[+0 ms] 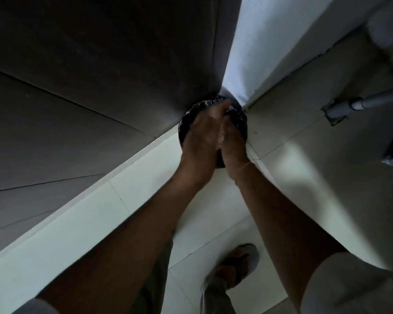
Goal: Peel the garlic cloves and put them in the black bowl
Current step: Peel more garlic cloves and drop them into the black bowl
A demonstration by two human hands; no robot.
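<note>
Left hand (202, 134) and right hand (230, 141) pinch a pale garlic clove (220, 138) over the black bowl (241, 118) at 12 o'clock; each grip nearly closed; strip skin clear of bowl.

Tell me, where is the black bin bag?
In the head view the black bin bag sits on the floor in the corner by the white wall, right under both hands, left and right.

Both hands, left hand (200, 141) beside right hand (233, 143), meet above the bin (239, 118); a foot (241, 266) stands nearer.
</note>
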